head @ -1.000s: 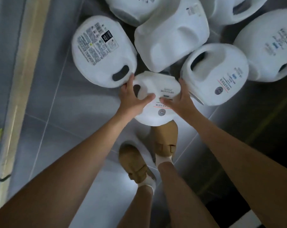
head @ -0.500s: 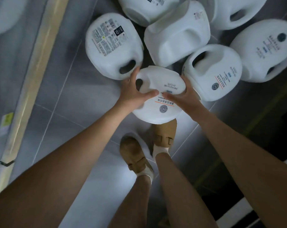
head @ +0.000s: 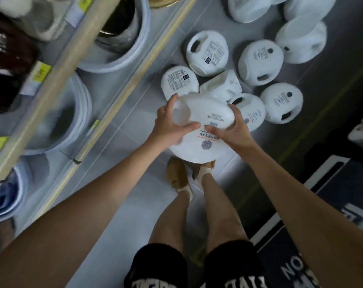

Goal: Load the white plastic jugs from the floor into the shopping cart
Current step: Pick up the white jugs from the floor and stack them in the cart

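Gripping white jug [head: 199,115] between left hand [head: 169,129], right hand [head: 233,134]

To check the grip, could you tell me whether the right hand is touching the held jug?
Touching. The head view shows the right hand curled round the held jug, its thumb on the label face.

Held tilted, label-up, above the floor [head: 118,204]: one white jug [head: 207,113]. Lying clustered just beyond, far right: other jugs [head: 260,62].

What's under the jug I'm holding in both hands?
Below the held jug are grey floor tiles and two tan shoes. The jug hides the front of the right shoe and the floor directly beneath it.
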{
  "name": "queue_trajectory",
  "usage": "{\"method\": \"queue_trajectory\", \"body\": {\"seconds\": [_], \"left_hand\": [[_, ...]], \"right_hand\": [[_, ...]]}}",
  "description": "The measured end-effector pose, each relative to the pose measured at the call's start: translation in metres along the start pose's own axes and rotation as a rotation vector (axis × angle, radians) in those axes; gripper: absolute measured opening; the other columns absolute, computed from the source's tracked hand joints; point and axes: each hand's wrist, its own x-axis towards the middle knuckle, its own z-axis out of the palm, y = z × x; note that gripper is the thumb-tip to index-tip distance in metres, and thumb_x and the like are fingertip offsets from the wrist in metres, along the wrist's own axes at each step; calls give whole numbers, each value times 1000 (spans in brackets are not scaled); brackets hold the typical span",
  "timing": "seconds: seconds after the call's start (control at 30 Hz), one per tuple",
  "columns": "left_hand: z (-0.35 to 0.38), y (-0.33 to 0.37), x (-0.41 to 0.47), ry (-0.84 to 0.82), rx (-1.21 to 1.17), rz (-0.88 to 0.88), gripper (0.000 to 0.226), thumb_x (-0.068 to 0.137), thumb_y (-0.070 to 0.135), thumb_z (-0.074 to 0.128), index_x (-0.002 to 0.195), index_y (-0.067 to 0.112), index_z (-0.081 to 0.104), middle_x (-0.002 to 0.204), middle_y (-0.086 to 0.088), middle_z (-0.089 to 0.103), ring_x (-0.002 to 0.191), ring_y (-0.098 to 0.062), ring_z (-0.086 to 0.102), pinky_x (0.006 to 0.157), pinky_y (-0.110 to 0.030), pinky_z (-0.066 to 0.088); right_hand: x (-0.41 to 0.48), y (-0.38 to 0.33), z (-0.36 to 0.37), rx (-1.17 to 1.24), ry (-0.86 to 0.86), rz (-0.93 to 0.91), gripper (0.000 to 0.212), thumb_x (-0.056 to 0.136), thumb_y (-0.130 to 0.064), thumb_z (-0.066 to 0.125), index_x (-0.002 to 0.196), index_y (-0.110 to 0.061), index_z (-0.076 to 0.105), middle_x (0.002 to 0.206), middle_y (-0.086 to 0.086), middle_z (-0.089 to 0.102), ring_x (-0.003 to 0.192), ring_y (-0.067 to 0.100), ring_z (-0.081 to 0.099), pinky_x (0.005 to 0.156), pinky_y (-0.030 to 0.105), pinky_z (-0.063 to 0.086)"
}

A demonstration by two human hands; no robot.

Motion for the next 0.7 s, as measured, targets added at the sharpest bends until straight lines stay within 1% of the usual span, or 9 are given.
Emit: {"method": "queue_trajectory", "body": {"seconds": [0.1,0.23,0.27,0.37,0.47,0.53,0.57,0.63,0.7], "left_hand": [[-28,19,-62,53,-22,26,99,72,46,78,148,40,15,147,-8,24,134,-28,33,103,-41,34],[-54,27,-139,133,-44,56,98,71,48,78,147,40,16,145,-8,26,132,-26,35,103,-38,34],[-58,26,-157,146,-55,62,97,71,47,78,147,39,17,146,-8,26,133,-26,35,103,-37,33],[-65,21,-214,201,-98,72,100,69,50,77,147,37,18,149,-7,24,136,-24,31,99,-29,28],[-64,7,-270,278,-149,54,112,57,60,75,149,34,17,150,-9,24,137,-21,30,100,-25,25],[-60,-2,-306,348,-196,29,109,64,51,81,150,32,17,150,-11,24,137,-23,31,101,-27,28],[-58,-6,-325,388,-221,20,107,66,48,82,150,32,17,150,-11,24,136,-24,32,103,-30,30],[-55,-14,-362,471,-266,11,114,58,54,82,150,31,18,150,-10,26,137,-24,33,104,-33,32],[-54,-23,-397,571,-319,-8,118,51,59,79,149,30,20,150,-9,28,137,-24,33,106,-35,32]], "right_hand": [[-55,-42,2,-35,-9,-47,69,69,-33,84,123,-32,41,102,-14,63,95,7,66,78,37,60],[-123,-82,11,-133,-16,-121,74,57,-56,83,117,-48,39,106,-14,64,102,10,64,85,42,57],[-140,-88,15,-131,-23,-128,76,60,-52,84,120,-44,39,105,-14,64,100,8,64,84,38,57],[-184,-95,25,-111,-62,-169,65,72,-21,84,119,-29,41,98,-16,61,86,-10,62,72,18,56],[-222,-100,36,-155,-103,-246,65,71,-17,84,121,-25,43,97,-20,55,84,-9,57,70,9,50],[-246,-105,43,-188,-175,-255,63,73,-18,83,120,-26,42,93,-21,53,81,-8,54,64,4,46],[-257,-106,46,-208,-214,-260,66,72,-19,84,122,-25,42,94,-19,55,84,-6,56,65,6,48],[-280,-110,55,-242,-289,-309,71,67,-24,87,124,-24,44,103,-10,62,95,5,63,76,22,56],[-304,-121,66,-290,-344,-382,69,66,-25,87,119,-30,44,109,-6,63,99,10,63,83,31,56]]}}
